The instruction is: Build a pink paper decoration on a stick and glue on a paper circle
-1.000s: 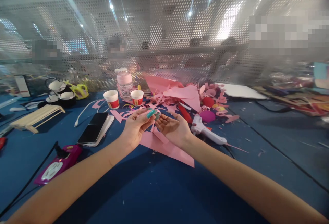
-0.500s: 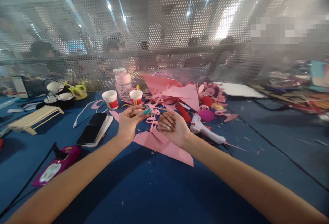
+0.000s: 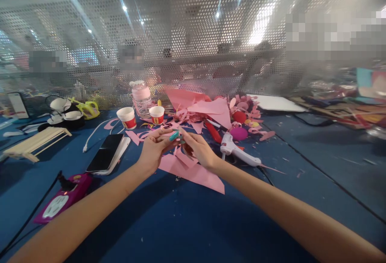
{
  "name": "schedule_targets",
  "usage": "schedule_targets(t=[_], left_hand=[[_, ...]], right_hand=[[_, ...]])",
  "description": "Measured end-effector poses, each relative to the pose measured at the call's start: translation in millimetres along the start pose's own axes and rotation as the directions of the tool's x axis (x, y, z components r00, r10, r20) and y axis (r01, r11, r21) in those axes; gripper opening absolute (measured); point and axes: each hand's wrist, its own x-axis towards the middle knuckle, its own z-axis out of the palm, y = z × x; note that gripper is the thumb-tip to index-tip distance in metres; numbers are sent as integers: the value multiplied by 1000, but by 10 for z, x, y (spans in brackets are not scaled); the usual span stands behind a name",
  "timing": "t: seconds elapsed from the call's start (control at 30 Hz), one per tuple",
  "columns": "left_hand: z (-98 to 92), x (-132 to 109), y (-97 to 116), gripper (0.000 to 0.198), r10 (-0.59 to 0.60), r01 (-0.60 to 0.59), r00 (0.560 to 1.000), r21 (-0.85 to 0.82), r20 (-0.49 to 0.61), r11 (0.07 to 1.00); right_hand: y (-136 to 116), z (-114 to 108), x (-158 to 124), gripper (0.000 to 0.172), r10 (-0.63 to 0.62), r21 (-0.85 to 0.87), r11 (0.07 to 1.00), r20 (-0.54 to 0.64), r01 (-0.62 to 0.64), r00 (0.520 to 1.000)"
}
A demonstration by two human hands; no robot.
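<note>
My left hand (image 3: 154,147) and my right hand (image 3: 200,150) meet over the middle of the table, fingers closed in a pinch. Between the left thumb, with its teal nail, and the fingers is a thin pink paper strip, mostly covered by the fingers. The right thumb and fingers press at the same spot; what lies in them is hidden. Below the hands lies a cut pink paper sheet (image 3: 196,174). A white glue gun (image 3: 241,152) rests to the right, near a red-handled tool (image 3: 213,131).
A heap of pink paper scraps (image 3: 208,108) lies behind the hands. Paper cups (image 3: 127,119) and a bottle (image 3: 141,94) stand at the back left. A phone (image 3: 106,153), a purple power strip (image 3: 64,198) and a wooden stick rack (image 3: 37,144) lie left. A perforated screen (image 3: 187,33) rises behind.
My right hand has moved left and turned, bringing its fingertips against those of the left. The curled pink strip visible between the hands is now mostly hidden. The view has shifted slightly.
</note>
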Motion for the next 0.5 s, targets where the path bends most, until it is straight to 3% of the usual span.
schedule_targets(t=[0.23,0.5], left_hand=[[-4,-16,-61,32,-41,41,999,-3,-36,999],[-192,167,-91,10,103,-88,979,93,-176,992]], right_hand=[[66,19,5,41,-49,27,998,-19,50,999],[-42,-28,5,41,-94,134,987,68,84,993]])
